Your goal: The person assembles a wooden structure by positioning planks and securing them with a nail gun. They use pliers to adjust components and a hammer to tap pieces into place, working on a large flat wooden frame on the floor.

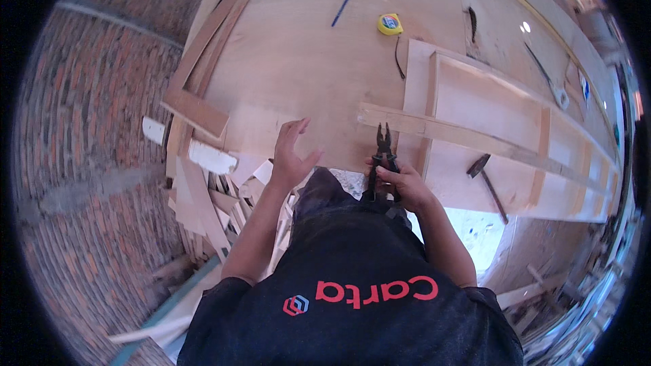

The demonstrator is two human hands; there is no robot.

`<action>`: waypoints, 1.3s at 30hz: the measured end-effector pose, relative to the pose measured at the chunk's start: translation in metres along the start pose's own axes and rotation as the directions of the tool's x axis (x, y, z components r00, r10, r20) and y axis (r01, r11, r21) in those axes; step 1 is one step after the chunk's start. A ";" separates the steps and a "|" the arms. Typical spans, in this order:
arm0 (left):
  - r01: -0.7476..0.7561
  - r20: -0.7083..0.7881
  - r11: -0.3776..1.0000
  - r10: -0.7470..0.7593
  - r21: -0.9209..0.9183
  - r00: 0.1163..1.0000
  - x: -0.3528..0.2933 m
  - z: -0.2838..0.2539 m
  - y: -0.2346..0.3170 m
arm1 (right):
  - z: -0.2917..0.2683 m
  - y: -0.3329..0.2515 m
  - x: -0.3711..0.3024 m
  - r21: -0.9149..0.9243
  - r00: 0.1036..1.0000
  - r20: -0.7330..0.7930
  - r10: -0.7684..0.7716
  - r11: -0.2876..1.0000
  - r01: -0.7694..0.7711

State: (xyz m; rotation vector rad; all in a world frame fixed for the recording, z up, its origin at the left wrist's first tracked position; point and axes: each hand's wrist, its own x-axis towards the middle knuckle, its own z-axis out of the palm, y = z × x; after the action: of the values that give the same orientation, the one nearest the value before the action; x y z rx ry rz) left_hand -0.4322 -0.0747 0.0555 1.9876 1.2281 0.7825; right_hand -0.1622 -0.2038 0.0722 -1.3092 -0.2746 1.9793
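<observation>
In my right hand point(405, 186) is a pair of dark pliers point(384, 152), held close to my body with the jaws pointing away from me and slightly parted. My fingers wrap round its handles. Just beyond the jaws lies a long wooden strip point(468, 137), resting across a wooden frame point(434, 88) on the plywood table point(291, 68). My left hand point(291, 159) is raised over the table's near edge, its fingers apart and nothing in them.
A yellow tape measure point(389, 24) and a blue pen point(340, 11) lie farther back. A hammer point(487, 183) rests right of me on the frame's panel. Wood offcuts point(203, 196) pile up at left, beside a brick wall point(95, 122). Planks point(196, 112) edge the table's left side.
</observation>
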 end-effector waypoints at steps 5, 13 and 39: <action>0.064 0.191 0.982 -0.029 -0.180 0.981 0.083 0.002 -0.037 | 0.033 0.015 0.038 0.321 0.999 0.030 -0.041 0.947 0.029; 0.031 0.440 0.963 0.094 -0.268 0.893 0.155 0.051 -0.036 | 0.065 0.046 0.075 0.556 0.978 0.031 -0.207 0.816 0.155; -0.022 0.986 0.995 -0.093 0.097 0.137 0.201 0.148 0.034 | 0.087 0.062 0.059 0.145 0.921 -0.316 -0.228 0.948 0.284</action>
State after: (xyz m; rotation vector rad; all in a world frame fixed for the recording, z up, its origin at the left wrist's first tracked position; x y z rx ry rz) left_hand -0.2249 0.0639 0.0227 1.8431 0.3970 -0.7214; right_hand -0.2786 -0.1898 0.0369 -1.3496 -0.1041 1.5257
